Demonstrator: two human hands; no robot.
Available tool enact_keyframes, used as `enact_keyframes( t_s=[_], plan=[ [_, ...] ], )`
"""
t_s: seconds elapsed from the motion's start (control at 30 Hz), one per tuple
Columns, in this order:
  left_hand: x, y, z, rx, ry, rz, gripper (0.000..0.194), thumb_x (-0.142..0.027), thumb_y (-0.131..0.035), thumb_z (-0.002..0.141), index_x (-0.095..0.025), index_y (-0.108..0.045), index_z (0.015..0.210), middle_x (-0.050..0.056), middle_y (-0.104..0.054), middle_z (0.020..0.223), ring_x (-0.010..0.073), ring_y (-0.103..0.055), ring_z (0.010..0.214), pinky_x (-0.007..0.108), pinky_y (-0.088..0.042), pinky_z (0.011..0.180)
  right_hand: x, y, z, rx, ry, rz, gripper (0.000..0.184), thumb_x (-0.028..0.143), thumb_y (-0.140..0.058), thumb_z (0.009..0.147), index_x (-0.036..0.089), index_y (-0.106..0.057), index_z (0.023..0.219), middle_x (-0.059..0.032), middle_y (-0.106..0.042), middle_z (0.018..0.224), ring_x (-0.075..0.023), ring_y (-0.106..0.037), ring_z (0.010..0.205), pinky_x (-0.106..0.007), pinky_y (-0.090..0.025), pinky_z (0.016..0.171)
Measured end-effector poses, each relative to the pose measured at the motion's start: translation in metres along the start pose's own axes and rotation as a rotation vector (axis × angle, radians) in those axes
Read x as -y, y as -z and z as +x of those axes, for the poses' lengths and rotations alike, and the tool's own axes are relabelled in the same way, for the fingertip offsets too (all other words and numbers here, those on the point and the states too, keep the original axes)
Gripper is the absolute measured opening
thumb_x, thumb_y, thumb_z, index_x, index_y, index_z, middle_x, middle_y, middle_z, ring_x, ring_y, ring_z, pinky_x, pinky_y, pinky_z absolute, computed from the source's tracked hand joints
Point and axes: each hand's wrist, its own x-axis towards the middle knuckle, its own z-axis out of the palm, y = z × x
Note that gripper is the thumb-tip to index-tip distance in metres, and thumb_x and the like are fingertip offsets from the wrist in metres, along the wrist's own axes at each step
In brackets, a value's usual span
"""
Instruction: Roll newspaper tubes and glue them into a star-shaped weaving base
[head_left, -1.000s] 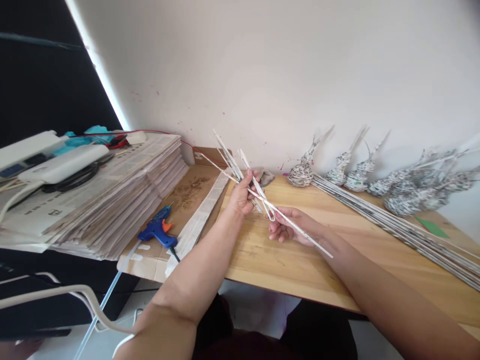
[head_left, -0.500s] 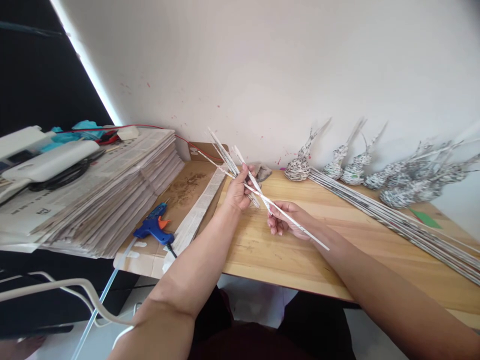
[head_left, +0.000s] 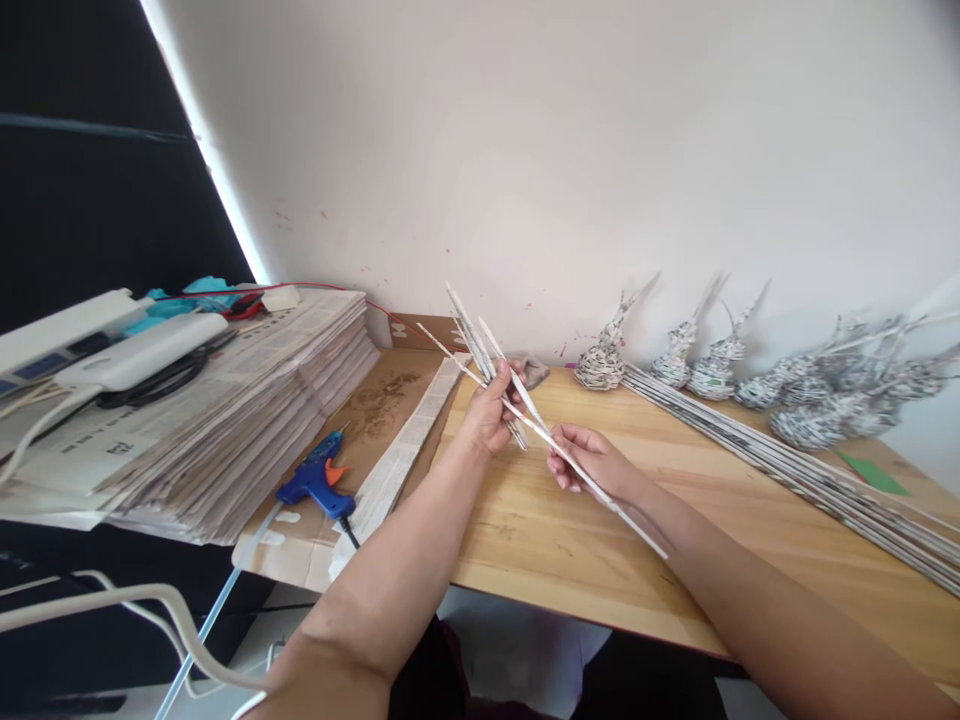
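Note:
Above the wooden table, my left hand (head_left: 491, 412) is closed round several thin rolled newspaper sticks (head_left: 474, 345), which fan out up and to the left past the thumb. One long paper stick (head_left: 622, 515) crosses the others and runs down to the right, over my right forearm. My right hand (head_left: 589, 462) pinches paper sticks near this crossing, its fingertips curled together. Exactly which sticks lie between those fingertips is partly hidden.
A blue glue gun (head_left: 319, 478) lies on cardboard (head_left: 262, 545) at the left, beside a newspaper stack (head_left: 300, 420) bearing a white power strip (head_left: 67, 325). Woven paper figures (head_left: 600, 365) line the wall. A bundle of long paper sticks (head_left: 757, 445) lies on the table (head_left: 570, 575) at right.
The view has tilted up slightly, so the scene sits lower. The long crossing stick now slopes more steeply, and my right hand lies closer along it. Both hands keep hold.

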Motion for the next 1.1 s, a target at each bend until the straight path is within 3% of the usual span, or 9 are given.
enact_keyframes(
  t_s=[0.1, 0.23, 0.4, 0.5, 0.7, 0.87, 0.97, 1.1],
  plan=[
    [0.008, 0.004, 0.001, 0.102, -0.054, 0.068, 0.043, -0.044, -0.077, 0.070, -0.011, -0.067, 0.095, 0.001, -0.058, 0.073, 0.0026, -0.044, 0.051, 0.012, -0.021, 0.034, -0.002, -0.001, 0.002, -0.073, 0.077, -0.089, 0.044, 0.058, -0.064, 0.077, 0.018, -0.046, 0.072, 0.0043, -0.056, 0.060, -0.0060, -0.050, 0.044, -0.017, -0.033, 0.039],
    [0.016, 0.005, 0.000, 0.123, -0.028, 0.181, 0.046, -0.047, -0.076, 0.069, -0.012, -0.069, 0.097, 0.003, -0.062, 0.076, 0.0029, -0.042, 0.049, 0.015, -0.022, 0.035, -0.006, 0.000, 0.004, -0.126, 0.119, -0.171, 0.043, 0.059, -0.058, 0.082, 0.018, -0.048, 0.073, 0.0038, -0.056, 0.060, -0.0070, -0.051, 0.044, -0.019, -0.035, 0.041],
    [0.018, 0.005, -0.001, 0.128, -0.031, 0.217, 0.043, -0.048, -0.076, 0.069, -0.014, -0.068, 0.096, 0.003, -0.064, 0.075, 0.0075, -0.054, 0.060, 0.016, -0.033, 0.042, -0.008, -0.002, 0.004, -0.127, 0.139, -0.282, 0.042, 0.059, -0.056, 0.082, 0.018, -0.050, 0.074, 0.0033, -0.057, 0.062, -0.0078, -0.053, 0.046, -0.020, -0.038, 0.043],
    [0.018, 0.007, 0.000, 0.150, -0.023, 0.217, 0.040, -0.047, -0.074, 0.072, -0.015, -0.065, 0.094, -0.001, -0.060, 0.067, 0.0082, -0.054, 0.058, 0.017, -0.039, 0.047, -0.009, -0.001, 0.004, -0.150, 0.147, -0.341, 0.042, 0.059, -0.055, 0.083, 0.018, -0.052, 0.075, 0.0030, -0.057, 0.061, -0.0089, -0.053, 0.046, -0.021, -0.039, 0.044],
    [0.018, 0.005, -0.001, 0.127, 0.004, 0.212, 0.029, -0.041, -0.067, 0.081, -0.018, -0.061, 0.097, -0.003, -0.055, 0.063, 0.0088, -0.054, 0.053, 0.018, -0.037, 0.046, -0.007, 0.001, 0.004, -0.258, 0.265, -0.629, 0.037, 0.053, -0.057, 0.083, 0.018, -0.057, 0.072, 0.0025, -0.056, 0.058, -0.0099, -0.048, 0.050, -0.022, -0.036, 0.047],
    [0.016, 0.003, -0.002, 0.152, 0.038, 0.110, 0.017, -0.035, -0.057, 0.089, -0.019, -0.055, 0.091, -0.006, -0.045, 0.055, 0.0073, -0.044, 0.046, 0.021, -0.041, 0.052, -0.006, 0.001, 0.000, -0.314, 0.398, -0.850, 0.035, 0.049, -0.066, 0.078, 0.018, -0.055, 0.065, 0.0035, -0.052, 0.054, -0.0092, -0.042, 0.050, -0.022, -0.032, 0.048],
    [0.015, 0.002, -0.002, 0.133, 0.052, 0.089, 0.019, -0.037, -0.054, 0.090, -0.019, -0.052, 0.086, -0.007, -0.039, 0.053, 0.0068, -0.038, 0.043, 0.020, -0.039, 0.048, -0.007, 0.001, -0.002, -0.285, 0.492, -0.801, 0.030, 0.047, -0.070, 0.076, 0.019, -0.061, 0.085, 0.0037, -0.056, 0.060, -0.0097, -0.047, 0.051, -0.022, -0.038, 0.050],
    [0.014, 0.001, -0.002, 0.111, 0.106, 0.129, 0.027, -0.045, -0.055, 0.088, -0.019, -0.051, 0.081, -0.008, -0.033, 0.050, 0.0057, -0.028, 0.038, 0.017, -0.025, 0.037, -0.007, 0.000, -0.002, -0.227, 0.642, -0.766, 0.040, 0.042, -0.062, 0.085, 0.023, -0.062, 0.120, -0.0010, -0.065, 0.078, -0.0109, -0.055, 0.058, -0.024, -0.046, 0.059]
  ],
)
